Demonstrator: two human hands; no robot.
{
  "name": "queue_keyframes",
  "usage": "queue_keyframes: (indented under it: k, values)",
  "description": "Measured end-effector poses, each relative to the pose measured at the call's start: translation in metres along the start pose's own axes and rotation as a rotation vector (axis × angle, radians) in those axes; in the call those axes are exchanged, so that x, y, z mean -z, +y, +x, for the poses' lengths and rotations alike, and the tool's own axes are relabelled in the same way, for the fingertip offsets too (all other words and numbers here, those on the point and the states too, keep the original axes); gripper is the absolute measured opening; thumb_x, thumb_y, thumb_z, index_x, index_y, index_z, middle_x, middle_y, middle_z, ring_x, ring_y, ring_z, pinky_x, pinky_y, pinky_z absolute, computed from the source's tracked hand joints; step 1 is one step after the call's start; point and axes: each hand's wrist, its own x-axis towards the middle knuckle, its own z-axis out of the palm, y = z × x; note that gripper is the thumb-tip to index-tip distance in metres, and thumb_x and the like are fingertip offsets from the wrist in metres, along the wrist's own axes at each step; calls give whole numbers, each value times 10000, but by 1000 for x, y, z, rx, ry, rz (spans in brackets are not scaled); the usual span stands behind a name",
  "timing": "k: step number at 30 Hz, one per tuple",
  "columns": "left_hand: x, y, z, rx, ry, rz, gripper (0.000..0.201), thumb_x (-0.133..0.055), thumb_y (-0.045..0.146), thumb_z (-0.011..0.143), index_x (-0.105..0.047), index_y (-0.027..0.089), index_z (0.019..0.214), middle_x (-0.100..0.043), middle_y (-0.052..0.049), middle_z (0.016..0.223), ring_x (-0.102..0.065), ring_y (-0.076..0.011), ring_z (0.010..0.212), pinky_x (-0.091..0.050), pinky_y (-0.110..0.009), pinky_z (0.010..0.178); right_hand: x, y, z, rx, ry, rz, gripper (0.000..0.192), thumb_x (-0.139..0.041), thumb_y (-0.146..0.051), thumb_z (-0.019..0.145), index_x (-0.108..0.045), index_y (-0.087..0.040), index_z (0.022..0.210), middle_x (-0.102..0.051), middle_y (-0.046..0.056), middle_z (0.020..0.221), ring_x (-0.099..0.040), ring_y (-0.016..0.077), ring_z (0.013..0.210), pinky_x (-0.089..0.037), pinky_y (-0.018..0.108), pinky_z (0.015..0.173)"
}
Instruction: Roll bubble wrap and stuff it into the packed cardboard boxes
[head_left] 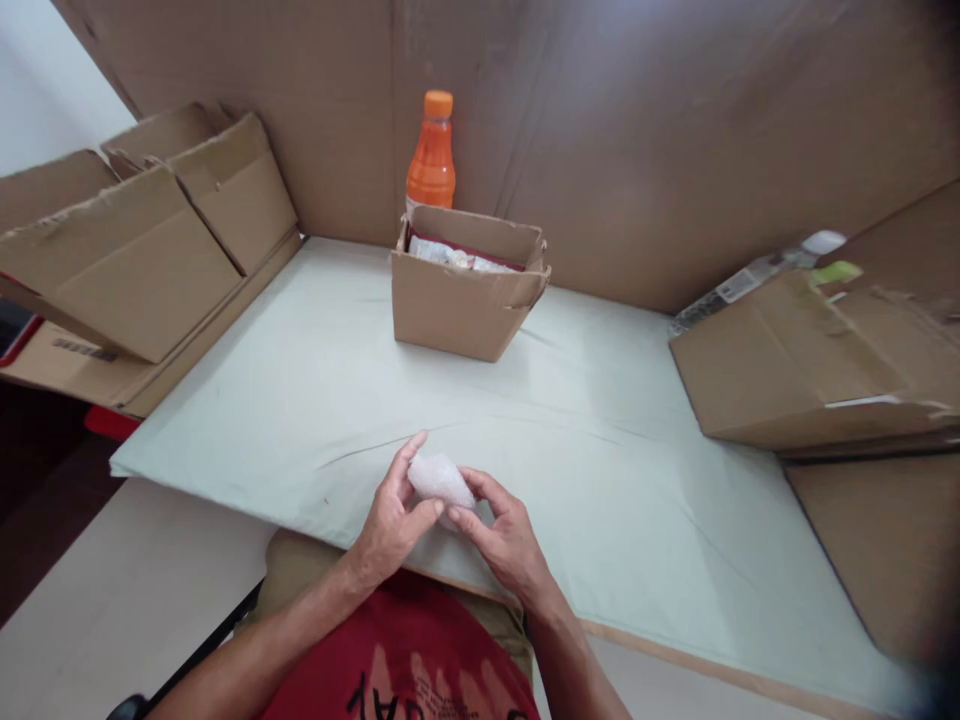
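Small bubble-wrapped bundle [440,479], whitish, held just above the near edge of the pale green sheet [600,440] covering the table, btwn both hands. Left hand [394,515] cups it from the side, thumb and fingers curled on the wrap; right hand [504,535] pinches its lower edge w/ thumb and forefinger, other fingers loosely bent. Looks like a two-handed hold to keep the wrap from unrolling. Contents not visible. Farther back, open cardboard box [465,300] w/ packets inside, flaps up so the top stays accessible; orange bottle [431,155] upright right behind it. Flattened cartons [142,250] left, closed carton [810,370] right. Writing on the red shirt [405,670] cut off, not legible; carton labels too blurred to read.
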Motion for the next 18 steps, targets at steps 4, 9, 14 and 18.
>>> queue_keyframes:
  k: [4, 9, 14, 18]
  values:
    - [15, 6, 16, -220, -37, 173, 731, -597, 300, 849, -314, 169, 1509, -598, -152, 1332, -604, -275, 1183, -500, -421, 1004, 5, -1, 8, -4, -9, 8, 206, -625, -304, 878, -697, -193, 1036, -735, 36, 949, -658, 193, 848, -530, 288, 778]
    - [30, 72, 77, -696, 129, 698, 645, -563, 176, 875, -366, 236, 1486, -574, -127, 1389, -542, -264, 1276, -444, -461, 1067, 30, 4, 9, -42, 37, -20, 158, -625, -342, 881, -680, -198, 916, -702, 24, 865, -642, 190, 792, -518, 274, 723]
    - [19, 133, 178, -1047, 225, 1121, 660, -520, 80, 828, -382, 129, 1471, -551, -161, 1419, -400, -316, 1422, -316, -514, 1163, 61, 8, 6, -69, 134, -92, 200, -631, -401, 896, -679, -208, 901, -701, 27, 862, -653, 194, 792, -520, 265, 688]
    - [15, 139, 224, -1036, 256, 1185, 662, -472, 40, 802, -393, 93, 1457, -689, -91, 1058, -615, -260, 1136, -304, -524, 1162, 85, 7, 12, -60, 213, -150, 215, -641, -423, 898, -694, -215, 911, -713, 30, 858, -670, 196, 774, -538, 266, 666]
